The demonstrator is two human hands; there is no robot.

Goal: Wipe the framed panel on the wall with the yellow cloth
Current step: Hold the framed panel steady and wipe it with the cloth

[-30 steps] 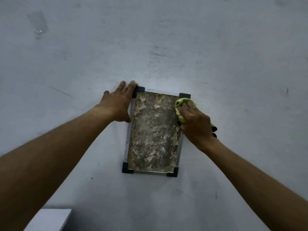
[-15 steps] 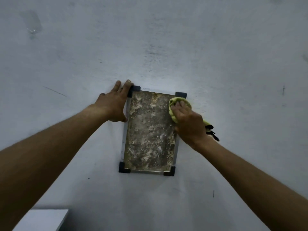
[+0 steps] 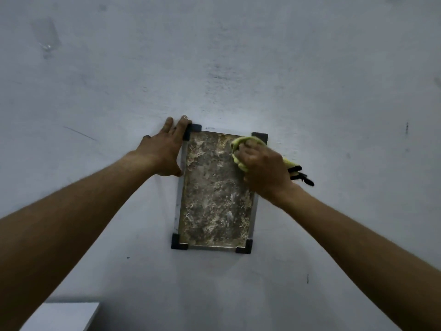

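The framed panel [image 3: 216, 194] is hung upright on the wall [image 3: 238, 68], its corners capped in black and its face mottled brown and pale. The yellow cloth [image 3: 238, 145] is bunched and gripped in the right hand [image 3: 265, 168], whose fingers are curled round it, and it is pressed on the upper right part of the panel, just below the top right corner cap [image 3: 260, 135]. The left hand [image 3: 164, 151] is laid flat with straight fingers and nothing held, braced on the wall against the frame's upper left edge. How the panel is fixed cannot be told, so it may be shifted askew or knocked loose if hard sideways strokes are made, above all if the bracing hand is lifted. Because the cloth is wadded small, only a narrow strip is likely covered at each pass, and patches may be missed, the lower half in particular. The black strap [image 3: 301, 174] trailing from the cloth beside the wrist could be snagged on a corner cap. Whether the mottling is dirt or pattern cannot be judged, so cleanliness may be misread
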